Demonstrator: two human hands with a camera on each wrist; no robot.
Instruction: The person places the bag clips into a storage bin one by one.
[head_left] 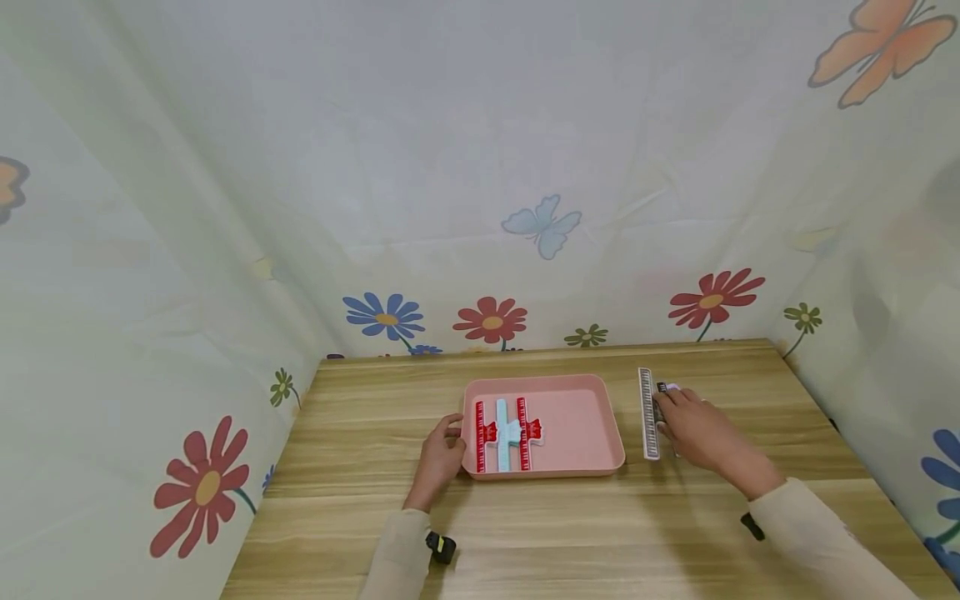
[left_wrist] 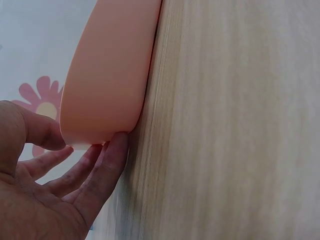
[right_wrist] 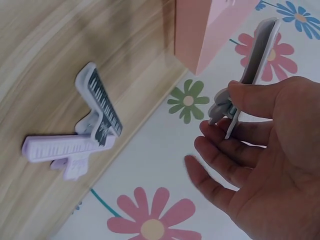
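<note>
- Right wrist view: the right hand [right_wrist: 270,160] pinches a grey ruler-patterned clip [right_wrist: 261,50], grip closed near mid-length, right of the pink tray [head_left: 577,425].
- Likely light, stiff, slightly slippery plastic; the short handle mid-length suits finger and thumb.
- Left hand [head_left: 441,454]: relaxed grip, fingertips against the tray's smooth, rounded wall.
- Inside, T-shaped: two red clips [head_left: 481,442], one mint clip [head_left: 503,429]; on the wood-grained tabletop [right_wrist: 45,60], a lilac clip [right_wrist: 67,149], a dark-faced clip [right_wrist: 104,102].

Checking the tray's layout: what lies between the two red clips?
A light-blue clip lies between the red clips in the pink tray; the head view shows it.
</note>
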